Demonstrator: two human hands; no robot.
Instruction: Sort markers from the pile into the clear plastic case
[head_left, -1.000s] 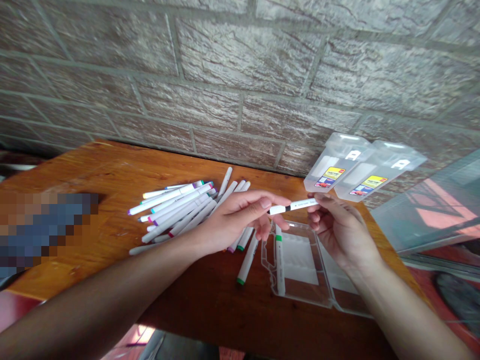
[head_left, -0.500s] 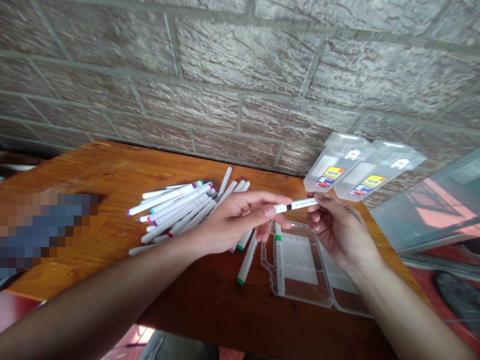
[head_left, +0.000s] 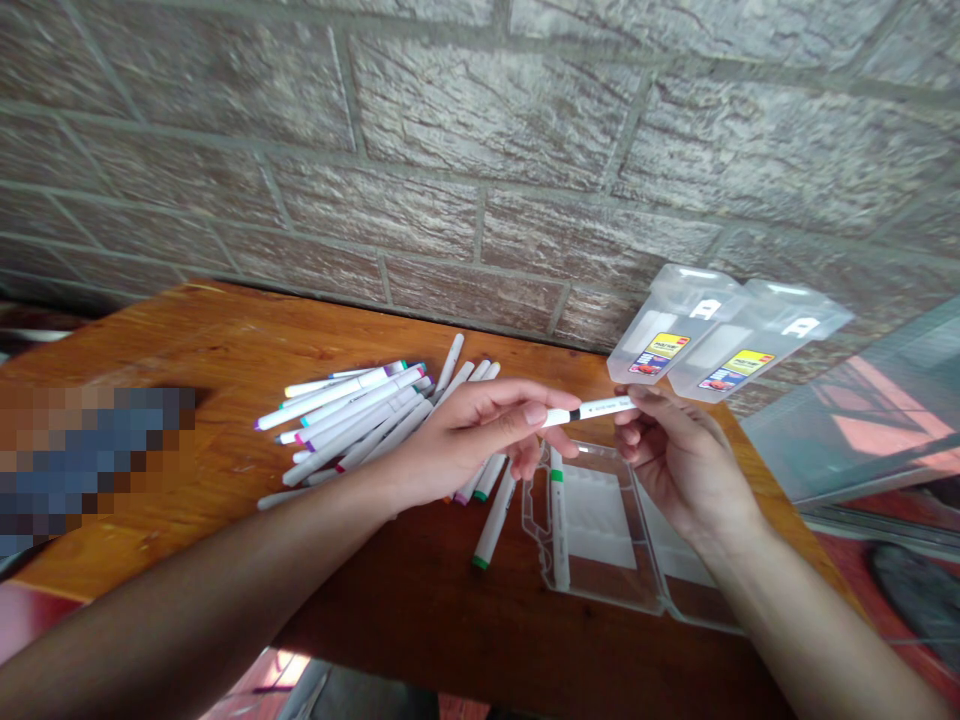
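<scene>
A white marker with a black band is held level between my two hands. My left hand pinches its left end with thumb and fingers. The fingertips of my right hand grip the other end. Below them lies an open clear plastic case, with one green-banded marker standing along its left side. Left of the case, a green-tipped marker rests on the wood. A heap of white markers with coloured ends spreads behind and left of my left hand, which partly hides it.
Two clear plastic cases with yellow labels stand against the stone-patterned wall at the back right. The wooden table ends near a glass panel on the right. A blurred-out patch covers the left edge.
My left hand has shifted very slightly left along the marker. The right hand, the cases and the heap have stayed in place.
</scene>
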